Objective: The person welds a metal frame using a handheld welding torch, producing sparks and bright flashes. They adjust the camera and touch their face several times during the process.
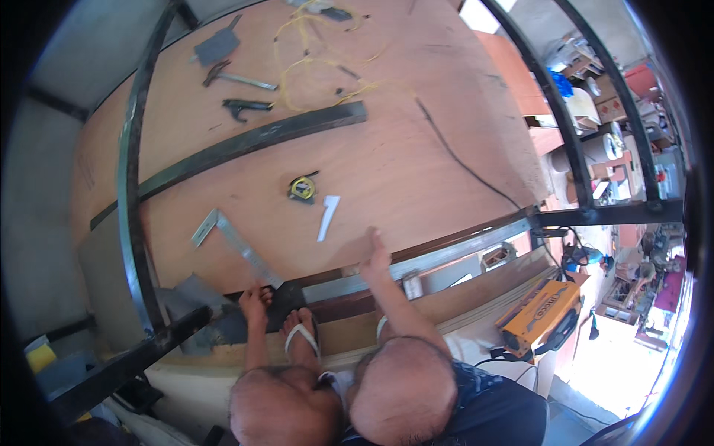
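Note:
My left hand (256, 302) is low at the wooden board's near edge, its fingers curled; what they hold, if anything, is hidden. Beside it lies a dark flat piece (294, 299), and the end of a metal try square (242, 245) reaches toward it. My right hand (376, 256) rests at the near edge of the board (416, 178), at least one finger stretched out and nothing seen in it. Between the hands and the far tools lie a white paper strip (328, 217) and a yellow and black tape measure (303, 189).
A dark square metal tube (260, 137) crosses the board. Beyond it lie a hammer (238, 77), a black electrode holder (247, 107) and yellow cord (306, 59). Black frame bars (130, 178) rise at left and right. An orange welding machine (541, 316) stands at right.

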